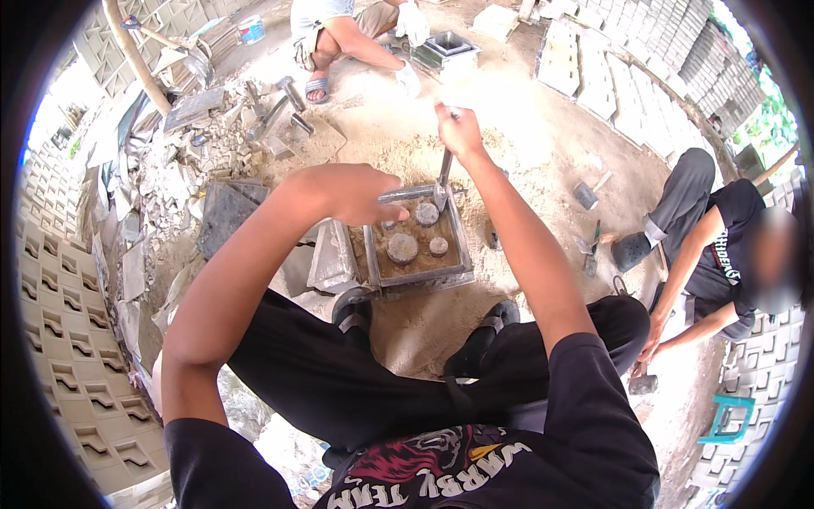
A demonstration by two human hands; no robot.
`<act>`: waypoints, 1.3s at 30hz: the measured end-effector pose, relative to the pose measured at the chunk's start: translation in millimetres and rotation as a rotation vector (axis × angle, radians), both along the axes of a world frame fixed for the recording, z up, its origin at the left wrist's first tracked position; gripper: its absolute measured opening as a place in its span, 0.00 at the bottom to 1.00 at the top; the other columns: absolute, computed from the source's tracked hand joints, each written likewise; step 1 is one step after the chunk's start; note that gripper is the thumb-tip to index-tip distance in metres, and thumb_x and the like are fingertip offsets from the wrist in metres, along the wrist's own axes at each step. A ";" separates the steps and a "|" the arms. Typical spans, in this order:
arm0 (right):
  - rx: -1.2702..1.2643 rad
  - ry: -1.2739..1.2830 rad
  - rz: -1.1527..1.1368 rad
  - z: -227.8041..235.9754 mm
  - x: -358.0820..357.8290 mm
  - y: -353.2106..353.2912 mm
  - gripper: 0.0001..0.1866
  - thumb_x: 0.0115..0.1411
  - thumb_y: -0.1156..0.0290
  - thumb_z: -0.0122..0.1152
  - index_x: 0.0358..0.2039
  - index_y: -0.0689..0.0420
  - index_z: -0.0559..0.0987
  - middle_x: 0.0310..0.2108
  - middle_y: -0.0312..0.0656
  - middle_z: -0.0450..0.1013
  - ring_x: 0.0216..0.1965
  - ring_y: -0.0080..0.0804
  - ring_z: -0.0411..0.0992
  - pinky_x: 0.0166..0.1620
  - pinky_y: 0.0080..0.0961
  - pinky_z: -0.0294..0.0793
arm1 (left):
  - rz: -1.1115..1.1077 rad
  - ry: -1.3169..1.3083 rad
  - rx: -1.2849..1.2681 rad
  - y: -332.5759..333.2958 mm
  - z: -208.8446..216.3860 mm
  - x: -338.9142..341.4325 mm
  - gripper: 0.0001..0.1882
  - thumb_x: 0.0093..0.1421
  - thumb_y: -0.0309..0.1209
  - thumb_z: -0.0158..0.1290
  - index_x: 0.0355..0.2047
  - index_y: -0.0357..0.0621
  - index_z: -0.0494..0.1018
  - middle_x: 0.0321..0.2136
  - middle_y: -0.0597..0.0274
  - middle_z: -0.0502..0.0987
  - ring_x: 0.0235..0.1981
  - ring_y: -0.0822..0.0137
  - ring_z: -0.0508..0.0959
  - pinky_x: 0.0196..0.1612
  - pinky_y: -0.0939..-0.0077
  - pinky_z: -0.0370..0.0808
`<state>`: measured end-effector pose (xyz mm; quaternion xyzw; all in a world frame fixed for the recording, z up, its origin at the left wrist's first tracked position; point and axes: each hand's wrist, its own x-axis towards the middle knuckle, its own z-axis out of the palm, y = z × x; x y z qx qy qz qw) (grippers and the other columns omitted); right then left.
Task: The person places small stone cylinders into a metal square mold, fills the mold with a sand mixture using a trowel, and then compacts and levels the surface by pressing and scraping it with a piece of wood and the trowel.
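In front of my feet lies a square metal mould (465, 254) filled with brown sandy material, with several round grey discs (403, 248) standing up out of it. My right hand (459, 131) is closed around the upper end of a dark-shafted metal tool (445, 166). The tool stands nearly upright, its blocky lower end at the mould's far right corner. My left hand (360, 193) hovers over or touches the mould's far left side, beside a grey metal bar (405, 194) along the far edge. Motion blurs its fingers, so I cannot tell whether they grip the bar.
A grey block (333, 259) stands left of the mould, near rubble (174, 165). Hammers (291, 93) lie beyond it; a mallet (585, 196) lies to the right. One person (339, 34) crouches ahead by another mould (449, 47); another person (697, 254) sits at right.
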<state>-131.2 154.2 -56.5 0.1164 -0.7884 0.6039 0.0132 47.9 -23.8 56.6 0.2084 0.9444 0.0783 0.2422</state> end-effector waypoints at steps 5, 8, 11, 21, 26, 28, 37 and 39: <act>0.065 0.086 -0.052 -43.0 -31.0 22.7 0.25 0.63 0.54 0.54 0.19 0.64 0.75 0.13 0.43 0.68 0.18 0.32 0.65 0.28 0.32 0.66 | -0.027 -0.062 0.065 9.2 -1.1 -4.4 0.30 0.63 0.54 0.46 0.57 0.47 0.68 0.47 0.45 0.75 0.50 0.47 0.75 0.52 0.58 0.70; 0.061 0.047 -0.151 -9.2 -15.7 0.8 0.25 0.63 0.54 0.54 0.19 0.64 0.75 0.14 0.45 0.69 0.18 0.33 0.64 0.28 0.34 0.65 | 0.001 -0.067 -0.030 0.3 -2.9 -1.1 0.30 0.63 0.54 0.46 0.57 0.46 0.67 0.47 0.44 0.75 0.50 0.48 0.75 0.51 0.58 0.70; 0.088 0.125 -0.200 -21.1 -9.1 19.2 0.25 0.63 0.55 0.54 0.18 0.64 0.75 0.13 0.44 0.69 0.17 0.33 0.64 0.27 0.34 0.65 | -0.032 -0.012 0.003 5.7 -10.7 -3.2 0.31 0.63 0.55 0.45 0.57 0.46 0.67 0.47 0.44 0.76 0.49 0.48 0.75 0.51 0.58 0.71; 0.028 0.278 -0.279 -19.1 15.3 21.0 0.26 0.65 0.59 0.53 0.13 0.63 0.70 0.09 0.39 0.62 0.14 0.24 0.58 0.22 0.30 0.59 | -0.022 -0.108 0.024 5.0 -13.6 -7.3 0.34 0.63 0.58 0.44 0.59 0.45 0.65 0.49 0.44 0.74 0.52 0.47 0.74 0.54 0.59 0.69; 0.057 0.246 -0.188 -11.6 27.3 32.2 0.27 0.65 0.58 0.53 0.12 0.62 0.70 0.09 0.37 0.61 0.13 0.24 0.55 0.21 0.30 0.55 | -0.039 -0.083 0.020 9.1 -15.5 -12.8 0.35 0.63 0.59 0.44 0.59 0.45 0.66 0.50 0.45 0.74 0.52 0.48 0.74 0.54 0.59 0.69; 0.196 0.143 -0.096 -7.7 33.6 30.7 0.27 0.65 0.58 0.53 0.11 0.61 0.70 0.08 0.37 0.62 0.13 0.24 0.55 0.21 0.29 0.55 | -0.033 -0.116 0.001 10.8 -18.1 -14.4 0.35 0.63 0.59 0.43 0.59 0.45 0.66 0.50 0.45 0.74 0.52 0.48 0.74 0.54 0.59 0.69; 0.192 0.029 -0.079 -0.7 52.2 40.4 0.28 0.66 0.58 0.51 0.10 0.60 0.69 0.08 0.37 0.64 0.11 0.22 0.58 0.21 0.26 0.59 | -0.035 -0.106 -0.033 18.8 -16.3 -24.2 0.32 0.64 0.57 0.43 0.57 0.46 0.67 0.48 0.47 0.75 0.50 0.49 0.74 0.53 0.59 0.70; 0.127 0.116 -0.126 7.1 65.3 44.4 0.28 0.66 0.58 0.51 0.11 0.59 0.71 0.08 0.38 0.65 0.11 0.23 0.58 0.20 0.26 0.58 | -0.034 -0.104 -0.058 21.1 -14.6 -26.3 0.32 0.64 0.56 0.43 0.57 0.46 0.67 0.47 0.47 0.76 0.50 0.49 0.75 0.53 0.59 0.70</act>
